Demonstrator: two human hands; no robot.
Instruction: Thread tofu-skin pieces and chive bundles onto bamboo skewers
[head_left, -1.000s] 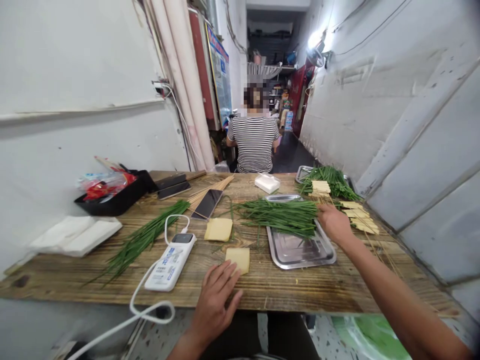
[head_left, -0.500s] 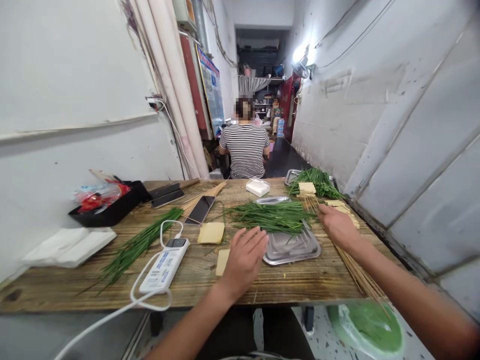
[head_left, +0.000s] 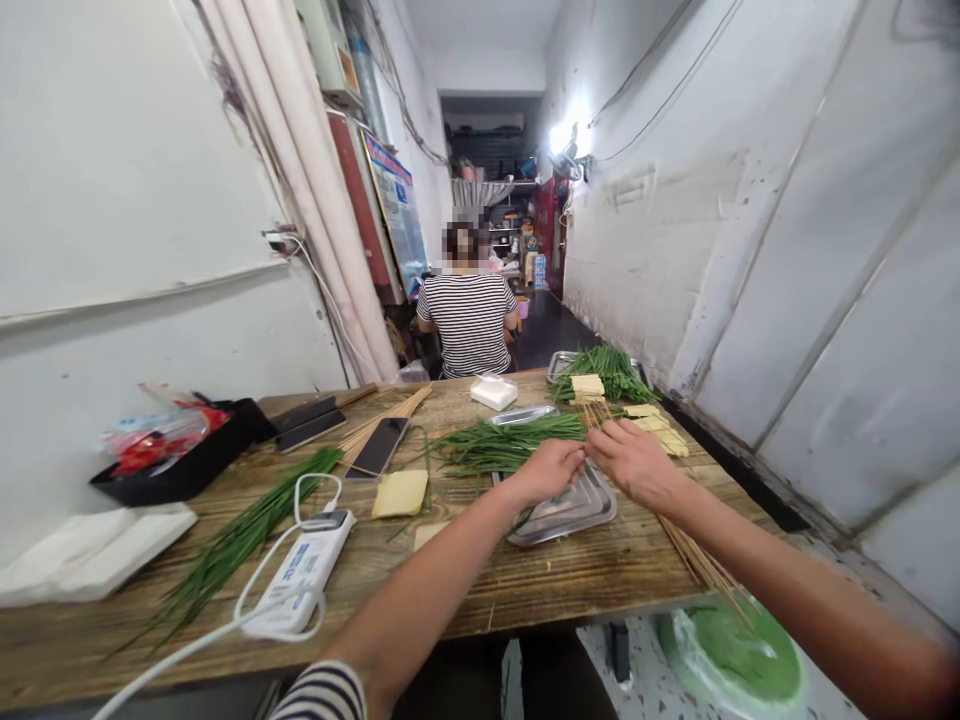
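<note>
My left hand (head_left: 551, 470) is closed over the metal tray (head_left: 574, 512), its fingertips meeting those of my right hand (head_left: 634, 462). The right fingers are curled in a pinch. Whatever lies between the fingertips is too small and covered to make out. Just beyond my left hand, long green chives (head_left: 499, 442) lie across the tray. Past the right hand are pale yellow sheets on thin sticks (head_left: 587, 388) and more yellow pieces (head_left: 652, 425). Bamboo skewers (head_left: 694, 555) stick out below my right forearm toward the table's front edge.
Left on the wooden table (head_left: 450, 600) are a white power strip (head_left: 304, 575) with cable, more chives (head_left: 240, 540), a phone (head_left: 379, 447), a yellow square sheet (head_left: 400, 493) and a black box (head_left: 176, 470). A green tub (head_left: 739, 650) stands below right. A person (head_left: 466, 325) sits beyond.
My left hand has moved right and forward from beside the yellow sheets, closing from a flat pose. It now meets my right hand, which has come slightly left. The view has shifted.
</note>
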